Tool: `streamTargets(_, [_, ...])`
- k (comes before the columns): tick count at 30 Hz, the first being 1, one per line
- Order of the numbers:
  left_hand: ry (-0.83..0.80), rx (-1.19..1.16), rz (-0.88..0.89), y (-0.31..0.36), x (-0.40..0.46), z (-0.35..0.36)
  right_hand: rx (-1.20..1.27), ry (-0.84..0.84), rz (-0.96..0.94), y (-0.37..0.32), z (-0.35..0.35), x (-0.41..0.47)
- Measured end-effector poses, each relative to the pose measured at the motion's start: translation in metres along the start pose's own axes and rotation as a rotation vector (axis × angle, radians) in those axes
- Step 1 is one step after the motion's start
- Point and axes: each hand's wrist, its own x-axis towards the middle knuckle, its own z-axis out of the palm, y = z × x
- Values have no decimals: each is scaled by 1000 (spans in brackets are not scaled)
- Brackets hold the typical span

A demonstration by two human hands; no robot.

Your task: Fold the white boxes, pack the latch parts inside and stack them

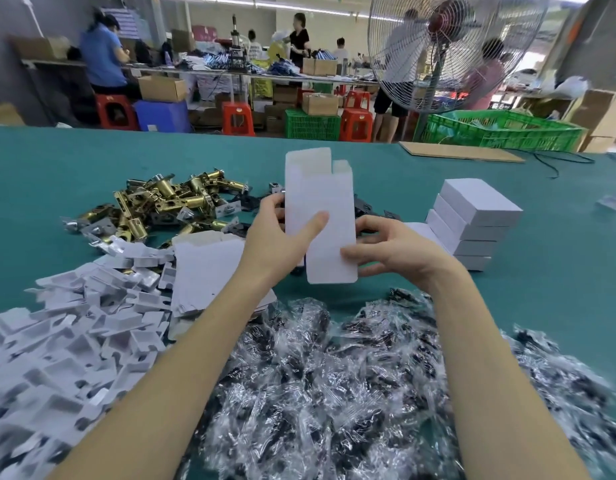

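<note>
I hold a flat, unfolded white box (320,206) upright above the green table, its flaps pointing up and away from me. My left hand (282,237) grips its left edge, thumb across the front face. My right hand (386,251) pinches its lower right edge. A pile of brass latch parts (161,206) lies at the left. A stack of closed white boxes (472,220) stands to the right. More flat white boxes (209,268) lie under my left forearm.
White cardboard inserts (64,337) are heaped at the near left. Clear plastic bags of dark small parts (334,386) cover the near middle. Dark metal plates (363,206) lie behind the held box. A brown cardboard sheet (462,152), a floor fan (448,50) and other workers are farther back.
</note>
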Motion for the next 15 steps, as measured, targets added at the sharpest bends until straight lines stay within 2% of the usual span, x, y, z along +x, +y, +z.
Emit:
streamTargets(5, [41,-16,154,9,-8,11,-368,8,-168,-17,14,1])
streamTargets(8, [26,3,189,6,-9,13,-437,-110,-146,-29,12,-8])
streamTargets(10, [2,28,184,1,-10,14,-352,-191,-181,-37,10,-14])
streamTargets(13, [-38,81,182,-2,-12,14,-107,-57,-262,-50,7,-18])
streamTargets(15, [-45,163,206,-1,-12,15,-162,113,-269,-55,7,-16])
